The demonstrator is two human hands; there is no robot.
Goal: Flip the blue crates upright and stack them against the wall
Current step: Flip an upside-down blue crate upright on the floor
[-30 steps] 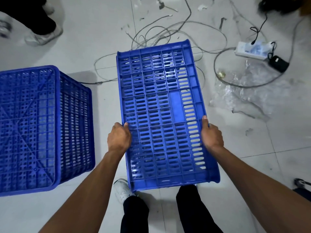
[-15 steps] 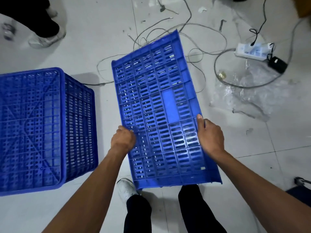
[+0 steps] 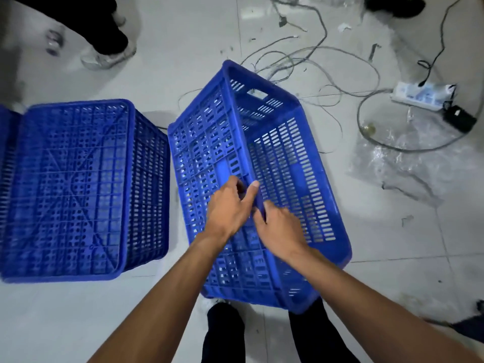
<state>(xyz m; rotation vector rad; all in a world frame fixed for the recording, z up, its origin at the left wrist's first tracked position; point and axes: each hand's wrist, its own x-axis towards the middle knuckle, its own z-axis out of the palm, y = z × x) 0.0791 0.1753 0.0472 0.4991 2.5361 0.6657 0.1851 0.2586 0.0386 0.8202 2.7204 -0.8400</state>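
Head view | left hand (image 3: 230,205) and right hand (image 3: 278,227) both grip upper rim of tilted crate (image 3: 288,158) | overturned crate (image 3: 70,184) at 9 o'clock

Hidden and cut-off parts
The overturned crate (image 3: 73,184) runs off the left edge; fingers of the right hand (image 3: 277,229) are hidden behind the held crate (image 3: 288,163) rim; a bystander's shoe (image 3: 104,57) is blurred.

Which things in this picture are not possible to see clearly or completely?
Head view only.
- The wall: outside the frame.
- The left crate: cut off by the left edge.
- The left hand and right hand grip the rim of the held crate, which hides some fingers.
- The small object at top left: too blurred to name.
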